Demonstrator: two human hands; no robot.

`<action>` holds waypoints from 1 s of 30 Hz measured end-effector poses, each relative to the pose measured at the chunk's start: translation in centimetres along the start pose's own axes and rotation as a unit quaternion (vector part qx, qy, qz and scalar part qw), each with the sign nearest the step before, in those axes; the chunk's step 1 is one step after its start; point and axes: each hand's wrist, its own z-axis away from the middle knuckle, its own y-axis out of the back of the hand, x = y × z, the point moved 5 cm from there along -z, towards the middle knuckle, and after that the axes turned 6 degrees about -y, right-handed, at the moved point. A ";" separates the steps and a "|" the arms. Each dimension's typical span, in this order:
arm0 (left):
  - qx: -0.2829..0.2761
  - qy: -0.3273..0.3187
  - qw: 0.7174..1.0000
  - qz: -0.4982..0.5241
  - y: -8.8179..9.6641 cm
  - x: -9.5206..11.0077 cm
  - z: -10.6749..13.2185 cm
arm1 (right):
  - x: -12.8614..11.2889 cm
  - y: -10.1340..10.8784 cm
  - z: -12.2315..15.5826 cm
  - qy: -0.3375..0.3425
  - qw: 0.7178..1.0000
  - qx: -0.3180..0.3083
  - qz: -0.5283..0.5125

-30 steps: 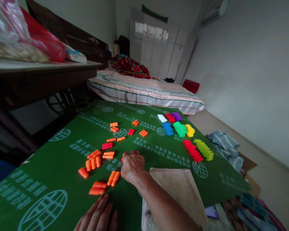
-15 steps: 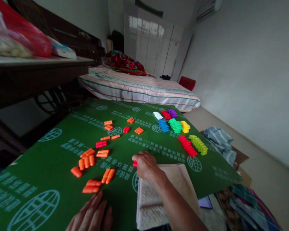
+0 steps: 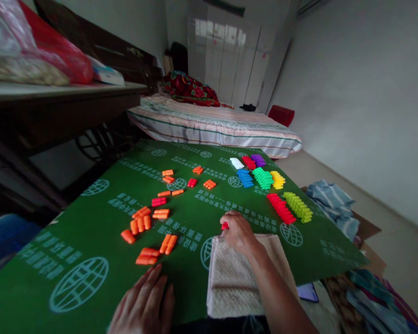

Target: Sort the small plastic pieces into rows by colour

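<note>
My right hand (image 3: 239, 232) is closed on a small red plastic piece (image 3: 225, 226) above the far edge of a folded beige cloth (image 3: 244, 283). Most of that piece is hidden by the fingers. My left hand (image 3: 146, 299) lies flat with fingers stretched out on the green board (image 3: 191, 297), just below a pair of orange pieces (image 3: 147, 256). More orange pieces (image 3: 140, 224) are scattered over the left and middle, with a red pair (image 3: 159, 202) among them. To the right, a long red row (image 3: 280, 208) and a lime green row (image 3: 297, 207) lie side by side.
Farther back stand white (image 3: 237, 163), blue (image 3: 244, 178), green (image 3: 263, 178), yellow (image 3: 277, 180) and purple (image 3: 258, 160) blocks of pieces. A phone (image 3: 308, 292) lies by the board's right edge. Beyond the board is a bed (image 3: 209, 118); a shelf with bags (image 3: 69, 90) is at left.
My right hand has moved to the right with the red piece, toward the cloth's far edge. The whole view has shifted slightly; my left hand stays flat on the board.
</note>
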 end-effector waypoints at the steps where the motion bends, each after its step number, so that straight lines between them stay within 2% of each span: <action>1: -0.001 0.009 1.000 -0.003 0.2 0.1 -0.1 | 0.2 0.0 0.1 -0.003 1.000 0.005 -0.004; 6: 0.001 0.038 0.999 -0.003 0.7 0.7 -0.5 | 1.1 -0.5 0.3 -0.011 1.000 0.027 -0.009; 13: 0.004 0.047 0.999 0.012 0.7 0.9 -0.1 | 1.6 -0.3 0.9 -0.059 0.995 0.060 0.054; 18: 0.003 0.068 0.997 0.019 0.5 0.9 0.3 | 1.7 0.1 1.4 -0.076 0.994 0.050 0.068; 24: -0.019 0.068 0.997 0.019 0.4 0.8 0.9 | 2.0 0.4 1.6 -0.132 0.985 0.057 0.100; 30: -0.045 0.067 0.997 0.018 0.1 0.5 1.5 | 1.3 0.6 1.6 -0.136 0.982 0.025 0.126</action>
